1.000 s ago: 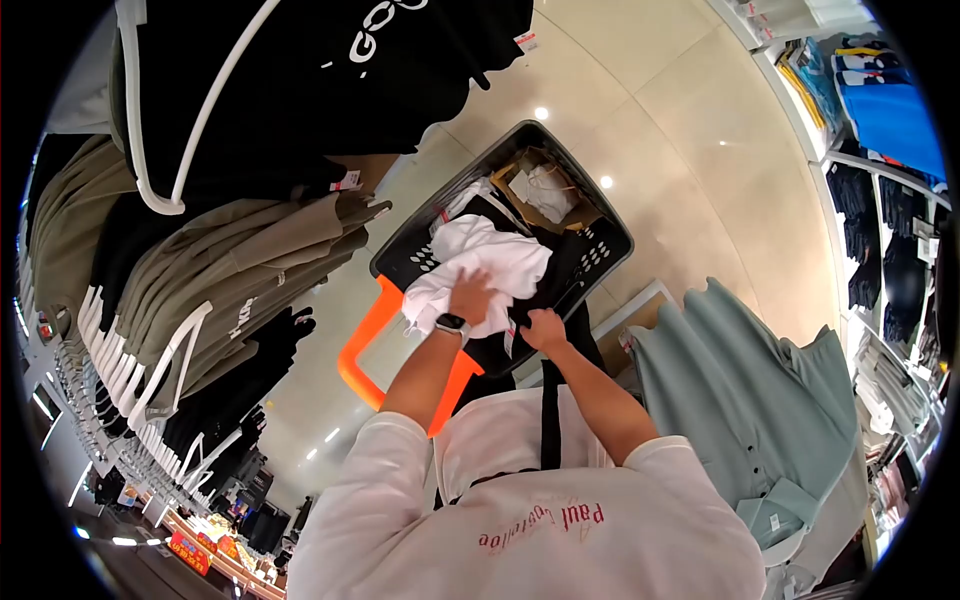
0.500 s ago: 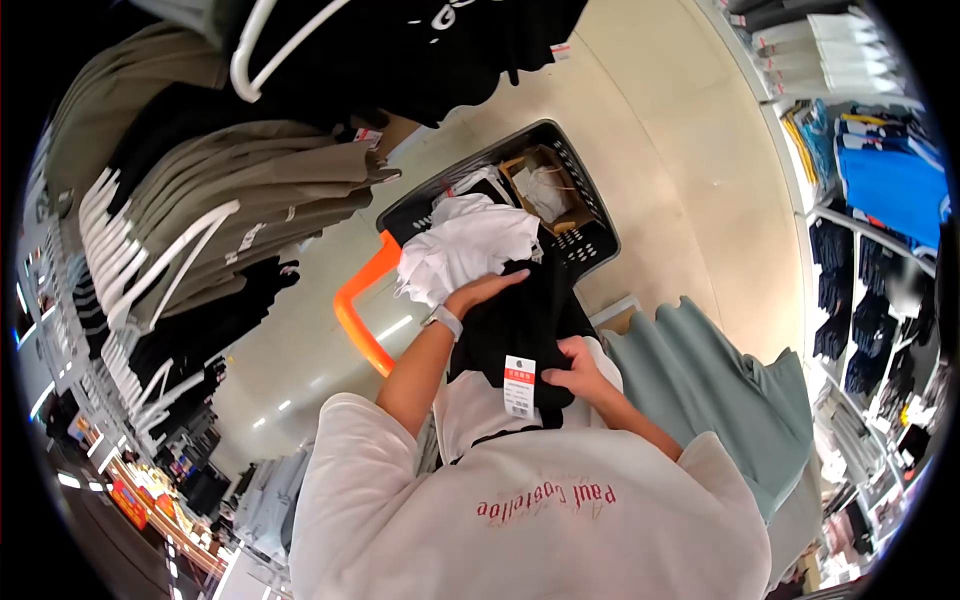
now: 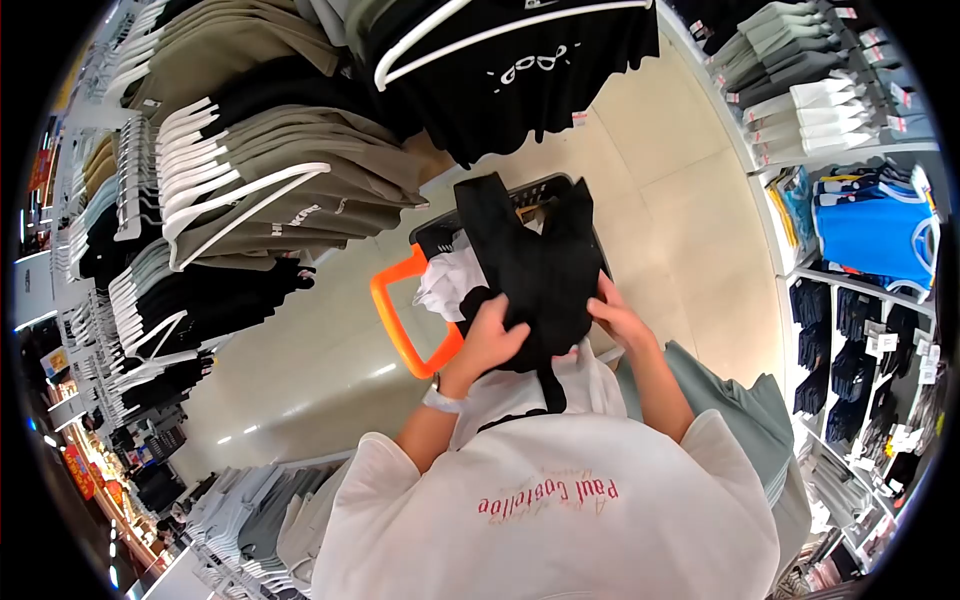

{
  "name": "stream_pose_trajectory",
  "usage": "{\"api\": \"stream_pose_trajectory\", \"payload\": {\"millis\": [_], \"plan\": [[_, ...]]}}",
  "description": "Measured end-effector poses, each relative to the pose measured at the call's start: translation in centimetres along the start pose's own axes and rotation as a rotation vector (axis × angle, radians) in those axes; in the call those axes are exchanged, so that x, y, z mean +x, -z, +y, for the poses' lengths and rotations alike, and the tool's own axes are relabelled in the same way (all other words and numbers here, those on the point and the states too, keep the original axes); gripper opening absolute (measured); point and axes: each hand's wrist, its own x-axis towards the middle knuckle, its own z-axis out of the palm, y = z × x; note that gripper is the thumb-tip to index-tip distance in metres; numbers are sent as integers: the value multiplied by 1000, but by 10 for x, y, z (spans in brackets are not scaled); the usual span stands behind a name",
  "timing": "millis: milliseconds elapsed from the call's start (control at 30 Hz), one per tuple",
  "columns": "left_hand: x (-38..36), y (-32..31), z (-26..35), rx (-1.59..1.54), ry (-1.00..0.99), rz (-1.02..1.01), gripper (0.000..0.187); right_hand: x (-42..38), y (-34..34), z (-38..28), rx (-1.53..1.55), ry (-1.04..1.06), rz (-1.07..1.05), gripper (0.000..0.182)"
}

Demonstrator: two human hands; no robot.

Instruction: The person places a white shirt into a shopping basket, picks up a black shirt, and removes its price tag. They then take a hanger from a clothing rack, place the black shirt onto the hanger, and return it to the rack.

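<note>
**Black garment held up over the basket**

Left hand (image 3: 492,335) and right hand (image 3: 622,318) both grip the black garment (image 3: 535,265), fingers clenched, above the black basket (image 3: 432,235). Judged step: sorting stock. Next move needs a steady two-handed hold.

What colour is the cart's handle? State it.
Bright orange: the cart handle shows beside the left hand, clearest in the head view.

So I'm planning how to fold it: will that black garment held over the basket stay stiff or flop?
Probably floppy: the black garment bunches where the left hand and right hand grip it. It likely weighs little, as its upper ends drape loosely over the basket.
</note>
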Motion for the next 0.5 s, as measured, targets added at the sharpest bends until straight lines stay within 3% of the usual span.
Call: {"api": "stream_pose_trajectory", "payload": {"millis": [33,100,167,200,267,300,367,500], "plan": [[-2,3,40,60,-71,-35,35,4,-2,2,-10,16,2,77],[-6,-2,44,-30,-272,-123,37,12,-6,8,309,-96,45,68],[-17,2,42,-61,-279,-217,40,9,-19,8,287,-19,50,60],[-24,5,37,-62,-296,-226,40,9,-19,11,369,44,-62,57],[-43,13,24,-279,-152,28,43,3,-21,14,447,120,-164,55],[-49,19,14,-332,30,69,46,0,-21,13,552,165,-186,55],[-52,30,-12,-463,108,233,44,-10,-22,14,659,217,-192,55],[-45,48,-13,-564,-14,151,39,-27,-32,2,637,302,-175,53]]}}
